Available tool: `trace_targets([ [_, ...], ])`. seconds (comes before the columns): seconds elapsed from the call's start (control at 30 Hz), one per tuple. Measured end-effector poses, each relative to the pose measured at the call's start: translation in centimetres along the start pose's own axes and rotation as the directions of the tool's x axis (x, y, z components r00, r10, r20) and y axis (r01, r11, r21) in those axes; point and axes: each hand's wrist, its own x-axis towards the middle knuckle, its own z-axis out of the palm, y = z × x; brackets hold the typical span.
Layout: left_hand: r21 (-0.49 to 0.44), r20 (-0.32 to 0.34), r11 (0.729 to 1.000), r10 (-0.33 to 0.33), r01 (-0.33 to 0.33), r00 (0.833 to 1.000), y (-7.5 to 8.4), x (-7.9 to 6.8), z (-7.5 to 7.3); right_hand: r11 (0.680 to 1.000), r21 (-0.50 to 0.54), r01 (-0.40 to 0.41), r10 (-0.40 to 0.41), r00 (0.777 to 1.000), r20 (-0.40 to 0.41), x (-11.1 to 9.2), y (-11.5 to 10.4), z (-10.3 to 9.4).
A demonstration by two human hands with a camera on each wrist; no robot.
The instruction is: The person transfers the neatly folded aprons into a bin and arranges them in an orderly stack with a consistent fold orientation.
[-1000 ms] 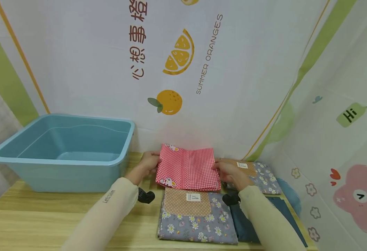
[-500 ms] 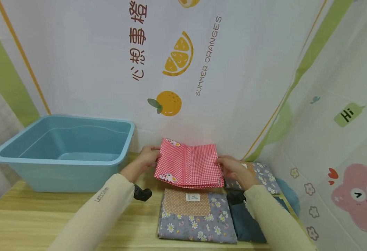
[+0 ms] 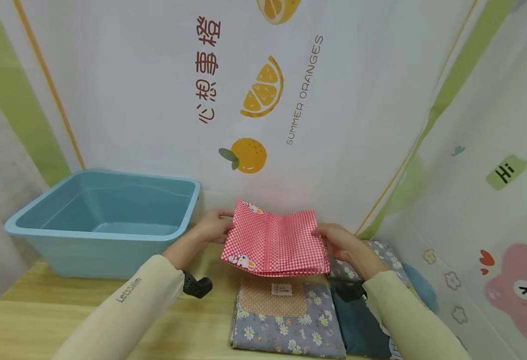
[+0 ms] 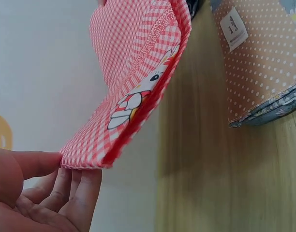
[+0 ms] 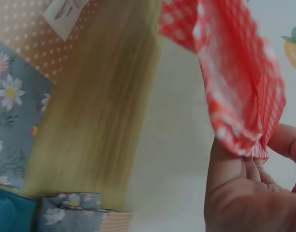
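A folded red gingham cloth (image 3: 274, 240) with rabbit prints is held up in the middle of the head view, sagging along its centre. My left hand (image 3: 214, 226) pinches its left edge; in the left wrist view the thumb lies on top and the fingers (image 4: 80, 198) underneath. On the other side my right hand (image 3: 340, 242) pinches the right edge, and the right wrist view shows the layers parting a little there. Just below the cloth lies a folded grey daisy-print fabric (image 3: 290, 325) with a tan dotted panel and a white label.
A blue plastic tub (image 3: 101, 255) stands at the left on the wooden table (image 3: 164, 320). To the right lie a dark teal folded cloth (image 3: 362, 325) and a second daisy-print fabric (image 3: 387, 255), partly behind my right arm. A printed white curtain (image 3: 155, 100) hangs behind.
Both hands have raised the red gingham cloth off the table and brought it slightly nearer, so it now overlaps the top of the front daisy-print fabric. The head view has shifted slightly.
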Motion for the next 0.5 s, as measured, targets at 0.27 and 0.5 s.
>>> trace_targets([
  [0.27, 0.014, 0.031, 1.000, 0.023, -0.023, 0.999, 1.7, -2.3, -1.5, 0.998, -0.052, 0.032, -0.029, 0.997, 0.072, -1.1, -2.1, 1.1],
  [0.5, 0.093, 0.016, 0.995, 0.021, -0.022, 1.000, 2.9, -4.1, -3.1, 0.995, -0.088, 0.048, -0.037, 0.992, 0.118, -0.8, -3.2, 3.2],
])
